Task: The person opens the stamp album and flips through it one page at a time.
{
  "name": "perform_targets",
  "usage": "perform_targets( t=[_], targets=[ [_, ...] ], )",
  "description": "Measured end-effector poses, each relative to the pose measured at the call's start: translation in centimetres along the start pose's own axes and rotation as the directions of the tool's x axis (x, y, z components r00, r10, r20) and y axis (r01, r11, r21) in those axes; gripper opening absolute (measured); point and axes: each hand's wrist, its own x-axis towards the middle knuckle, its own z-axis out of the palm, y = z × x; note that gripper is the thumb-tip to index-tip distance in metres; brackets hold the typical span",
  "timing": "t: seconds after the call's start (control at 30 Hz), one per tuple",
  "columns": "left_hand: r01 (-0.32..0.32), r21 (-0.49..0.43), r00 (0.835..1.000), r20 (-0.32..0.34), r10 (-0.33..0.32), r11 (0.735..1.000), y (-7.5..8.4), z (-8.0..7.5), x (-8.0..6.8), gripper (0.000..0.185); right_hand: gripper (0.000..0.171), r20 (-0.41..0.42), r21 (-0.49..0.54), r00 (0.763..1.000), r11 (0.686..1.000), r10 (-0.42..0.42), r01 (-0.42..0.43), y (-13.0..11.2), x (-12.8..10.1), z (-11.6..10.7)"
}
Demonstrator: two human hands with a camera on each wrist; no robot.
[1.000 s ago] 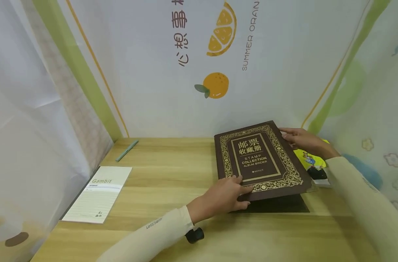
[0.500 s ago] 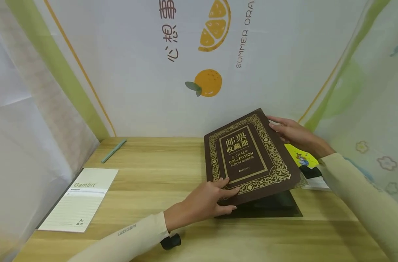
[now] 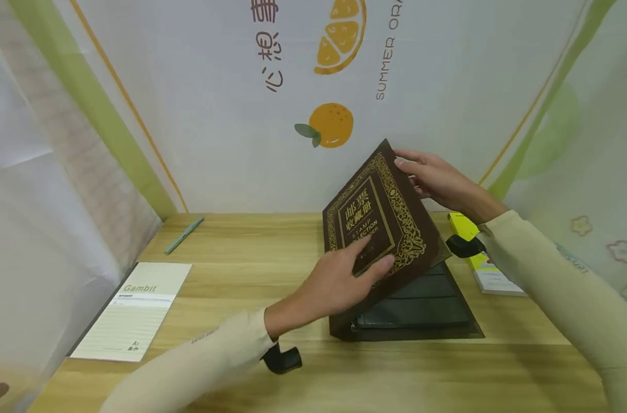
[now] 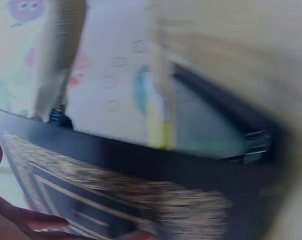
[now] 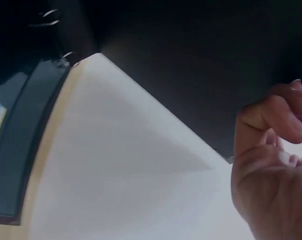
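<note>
Wooden desk (image 3: 251, 269): brown gold-trimmed stamp album binder (image 3: 380, 229) half-lifted (dark pocket pages (image 3: 421, 307) inside), left hand (image 3: 339, 281) spread flat on its cover, right hand (image 3: 437, 180) pinching the cover's edge.

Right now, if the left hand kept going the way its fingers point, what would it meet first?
The left hand already lies on the album cover, fingers pointing up and right across it. Sliding on, it would probably reach the right hand at the cover's top edge, though depth is unclear.

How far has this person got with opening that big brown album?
The brown gold-patterned stamp album has its front cover raised steeply, with dark inner pages showing. The left hand rests on the cover's face and the right hand grips its top edge. The cover is not yet laid flat on the wooden table.
</note>
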Motion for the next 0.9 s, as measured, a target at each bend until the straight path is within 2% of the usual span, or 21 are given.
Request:
perform_targets(
  t=[0.13,0.27,0.47,0.57,0.63,0.7,0.77,0.83,0.9],
  targets=[
    [0.076,-0.052,0.996,0.046,-0.074,0.996,2.8,-2.4,2.6,0.082,0.067,0.048,-0.049,0.999,0.999,0.000,0.003,-2.2,0.7,1.1],
    [0.102,-0.069,0.994,0.056,-0.098,0.992,4.3,-4.2,4.1,0.087,0.067,0.083,-0.085,0.996,0.996,-0.012,0.019,-3.8,1.3,2.0],
    [0.150,-0.145,0.987,0.080,-0.139,0.978,4.1,-5.3,4.2,0.084,0.065,0.109,-0.092,0.993,0.994,-0.042,0.053,-4.3,1.6,2.7],
    [0.160,-0.194,0.987,0.057,-0.152,0.968,3.5,-5.6,3.8,0.081,0.063,0.102,-0.124,0.992,0.989,-0.068,0.080,-3.0,1.9,2.5],
    [0.167,-0.235,0.986,0.042,-0.161,0.958,3.1,-6.0,3.5,0.079,0.063,0.088,-0.208,0.992,0.972,-0.091,0.108,-1.4,2.2,2.1],
    [0.165,-0.284,0.986,0.033,-0.162,0.945,2.7,-6.5,3.1,0.077,0.064,0.077,-0.340,0.992,0.933,-0.096,0.117,0.6,2.4,1.7],
    [0.163,-0.350,0.986,0.035,-0.161,0.923,2.2,-6.9,2.6,0.075,0.066,0.087,-0.493,0.992,0.862,-0.089,0.121,3.1,2.4,1.2],
    [0.168,-0.429,0.985,0.040,-0.166,0.888,1.6,-7.3,2.2,0.074,0.070,0.124,-0.613,0.991,0.781,-0.056,0.121,5.7,2.1,0.5],
    [0.164,-0.522,0.985,0.046,-0.165,0.837,0.9,-7.7,1.6,0.073,0.074,0.156,-0.688,0.987,0.715,-0.021,0.124,8.3,1.4,0.0]
  ],
)
